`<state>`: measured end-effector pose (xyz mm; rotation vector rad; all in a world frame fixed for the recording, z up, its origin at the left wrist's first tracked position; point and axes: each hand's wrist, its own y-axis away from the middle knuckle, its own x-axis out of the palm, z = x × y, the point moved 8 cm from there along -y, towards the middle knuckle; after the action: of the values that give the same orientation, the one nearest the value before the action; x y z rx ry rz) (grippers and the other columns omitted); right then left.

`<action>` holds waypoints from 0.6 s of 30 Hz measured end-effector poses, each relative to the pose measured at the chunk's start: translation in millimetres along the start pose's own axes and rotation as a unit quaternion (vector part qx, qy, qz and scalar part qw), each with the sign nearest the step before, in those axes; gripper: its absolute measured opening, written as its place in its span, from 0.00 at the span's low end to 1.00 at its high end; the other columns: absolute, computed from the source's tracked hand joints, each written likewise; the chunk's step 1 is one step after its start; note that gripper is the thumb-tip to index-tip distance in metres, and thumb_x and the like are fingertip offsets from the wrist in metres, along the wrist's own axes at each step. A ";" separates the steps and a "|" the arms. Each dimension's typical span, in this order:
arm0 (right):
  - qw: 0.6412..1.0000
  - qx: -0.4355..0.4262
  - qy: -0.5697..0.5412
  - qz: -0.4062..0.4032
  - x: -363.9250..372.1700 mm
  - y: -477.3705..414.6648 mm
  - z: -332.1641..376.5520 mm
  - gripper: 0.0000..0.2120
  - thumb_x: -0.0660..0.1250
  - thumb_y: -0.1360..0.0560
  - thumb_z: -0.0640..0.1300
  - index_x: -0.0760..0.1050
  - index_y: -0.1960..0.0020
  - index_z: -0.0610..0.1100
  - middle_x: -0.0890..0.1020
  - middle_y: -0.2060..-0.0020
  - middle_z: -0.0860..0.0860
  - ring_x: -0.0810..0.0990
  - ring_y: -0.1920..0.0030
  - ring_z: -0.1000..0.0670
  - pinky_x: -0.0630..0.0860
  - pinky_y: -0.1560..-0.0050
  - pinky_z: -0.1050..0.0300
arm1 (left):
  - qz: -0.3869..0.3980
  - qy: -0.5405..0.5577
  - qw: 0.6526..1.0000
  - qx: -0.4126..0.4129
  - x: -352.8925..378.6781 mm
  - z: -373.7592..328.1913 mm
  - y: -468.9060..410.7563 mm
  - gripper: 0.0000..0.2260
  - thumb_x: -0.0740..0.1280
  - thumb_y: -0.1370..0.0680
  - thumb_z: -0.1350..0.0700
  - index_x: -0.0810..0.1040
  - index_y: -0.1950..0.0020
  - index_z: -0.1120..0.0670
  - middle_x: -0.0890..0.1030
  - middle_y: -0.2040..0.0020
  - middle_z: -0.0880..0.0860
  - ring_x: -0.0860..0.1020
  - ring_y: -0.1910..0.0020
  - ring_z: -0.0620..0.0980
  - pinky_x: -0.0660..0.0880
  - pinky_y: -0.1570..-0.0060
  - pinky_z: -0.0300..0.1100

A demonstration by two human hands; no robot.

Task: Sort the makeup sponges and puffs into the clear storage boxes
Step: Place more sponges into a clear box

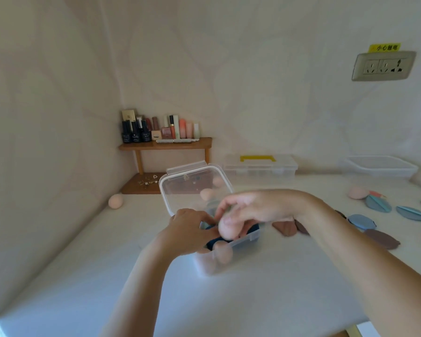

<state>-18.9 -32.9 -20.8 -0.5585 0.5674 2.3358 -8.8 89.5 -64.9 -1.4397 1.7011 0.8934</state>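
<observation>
Head view: the right hand point(253, 210) holds a pink egg-shaped sponge point(225, 231) between thumb and curled fingers, just over the near end of the clear storage box point(250, 235) at the middle of the white table point(83, 276). The box's lid point(180, 193) stands tilted open on the far side. The left hand point(187, 229) has its fingers curled at the box's left rim. Blur hides whether they pinch the rim or the dark blue puff point(213, 242) inside, so I cannot tell its grip. A second pink sponge point(223, 252) already lies in the near end.

Risks, as I judge them: the round sponge may bounce off the rim and roll away. The light box may skid if the left hand slackens, and the raised lid may drop onto the fingers. Sponges and the puff may also end up mixed in one box.

Above the wall socket point(384, 65), far right, a yellow sticker point(384, 47) reads 小心触电. The labels on the nail polish bottles point(136, 132) are too small to read.
</observation>
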 end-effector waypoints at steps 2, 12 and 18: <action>0.999 0.024 0.002 0.031 4.5 -0.5 -10.4 0.11 0.66 0.23 0.41 0.73 0.41 0.42 0.80 0.50 0.47 0.78 0.52 0.53 0.74 0.52 0.65 | 0.017 -0.020 1.000 0.004 6.3 -0.3 -1.8 0.17 0.66 0.28 0.38 0.76 0.42 0.43 0.73 0.45 0.52 0.72 0.45 0.52 0.72 0.41 0.48; 0.995 0.094 0.027 0.009 -4.4 -10.9 -35.8 0.08 0.65 0.22 0.42 0.81 0.52 0.41 0.83 0.62 0.50 0.80 0.59 0.50 0.77 0.57 0.65 | -0.016 -0.081 0.996 0.030 14.3 -12.2 -2.6 0.21 0.65 0.29 0.37 0.71 0.38 0.41 0.69 0.40 0.48 0.62 0.37 0.49 0.59 0.36 0.46; 0.977 0.059 0.184 -0.092 -9.1 -5.4 -17.2 0.10 0.75 0.31 0.46 0.79 0.51 0.47 0.83 0.56 0.52 0.78 0.60 0.54 0.72 0.64 0.65 | -0.012 -0.067 0.997 0.034 13.3 -11.5 -2.2 0.23 0.67 0.30 0.37 0.71 0.37 0.40 0.68 0.39 0.48 0.61 0.35 0.49 0.62 0.35 0.45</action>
<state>-4.9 -42.8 -31.4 -0.9557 0.7825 2.0193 -9.2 72.8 -70.8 -1.3235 1.5970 0.8911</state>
